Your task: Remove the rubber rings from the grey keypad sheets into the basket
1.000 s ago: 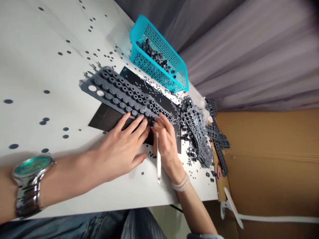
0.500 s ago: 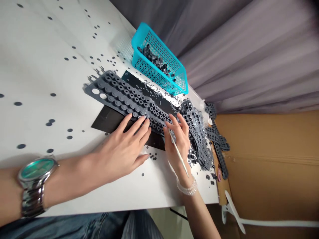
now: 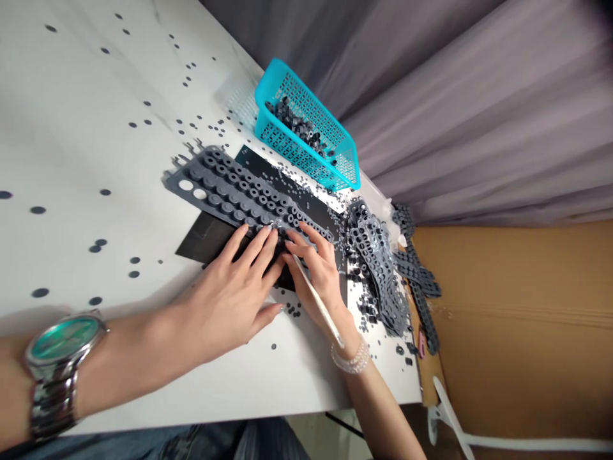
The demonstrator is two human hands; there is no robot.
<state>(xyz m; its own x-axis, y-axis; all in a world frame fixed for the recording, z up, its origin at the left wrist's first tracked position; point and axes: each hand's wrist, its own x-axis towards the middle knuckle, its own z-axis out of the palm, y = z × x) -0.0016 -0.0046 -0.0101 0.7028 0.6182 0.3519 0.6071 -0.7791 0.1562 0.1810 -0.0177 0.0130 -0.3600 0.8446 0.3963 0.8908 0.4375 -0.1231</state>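
Observation:
A grey moulded rubber sheet (image 3: 230,185) with rows of ring-shaped parts lies slantwise over a dark board (image 3: 205,236). My left hand (image 3: 230,287) is spread flat, its fingertips on the sheet's near edge. Close beside it, my right hand (image 3: 318,275) pinches a thin white stick-like tool (image 3: 320,303), whose rear end points back toward my wrist. The tool's tip is hidden by my fingers at the sheet's near edge. Two round white gaps show through the sheet's far left end.
Behind the sheet stands a turquoise basket (image 3: 306,128) holding loose dark ring parts. More grey rubber sheets (image 3: 378,268) are heaped to the right. Small dark discs are scattered over the white table (image 3: 71,153). A cardboard box (image 3: 517,319) and a grey curtain (image 3: 431,96) border the table.
My right hand has moved left along the sheet with the tool, closer to my left hand. My left hand has barely shifted. The whole view has dropped slightly.

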